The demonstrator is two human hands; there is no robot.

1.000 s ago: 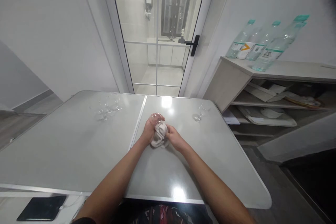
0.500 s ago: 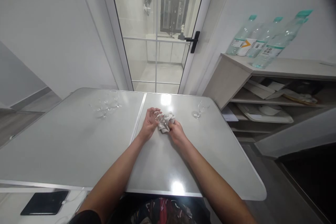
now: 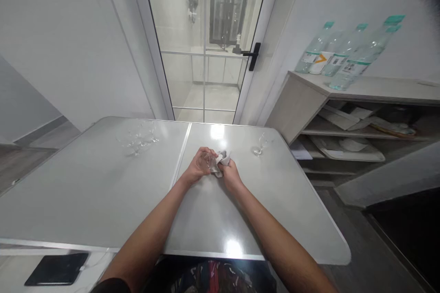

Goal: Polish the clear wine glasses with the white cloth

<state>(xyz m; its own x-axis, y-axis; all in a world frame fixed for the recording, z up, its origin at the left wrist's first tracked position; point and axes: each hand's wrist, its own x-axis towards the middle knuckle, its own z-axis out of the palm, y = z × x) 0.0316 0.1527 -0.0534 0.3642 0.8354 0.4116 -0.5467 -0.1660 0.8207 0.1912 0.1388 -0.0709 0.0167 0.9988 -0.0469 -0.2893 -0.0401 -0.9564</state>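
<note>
Above the middle of the grey table point(image 3: 130, 201), my left hand point(image 3: 196, 168) is closed around the bowl of a clear stemmed glass point(image 3: 204, 160). My right hand point(image 3: 231, 175) grips a crumpled whitish cloth point(image 3: 224, 158), wrapped against the other end of that glass, so its stem and foot are mostly hidden. A second stemmed glass point(image 3: 257, 150) stands apart on the table, right of my hands. Several more clear glasses point(image 3: 137, 139) are grouped at the far left of the tabletop; their outlines are hard to separate.
A shelf unit point(image 3: 305, 100) stands just right of the table, with several plastic bottles point(image 3: 350, 71) on top. Behind the table is a glazed door point(image 3: 202, 73) with a black handle point(image 3: 254, 56). A black tablet-like device point(image 3: 57, 269) with a cable lies at lower left.
The cloth has been gathered closer around the glass's stem end, and its loose spread is smaller. My left hand has shifted slightly, showing more of the bowl. The other glasses stayed put.
</note>
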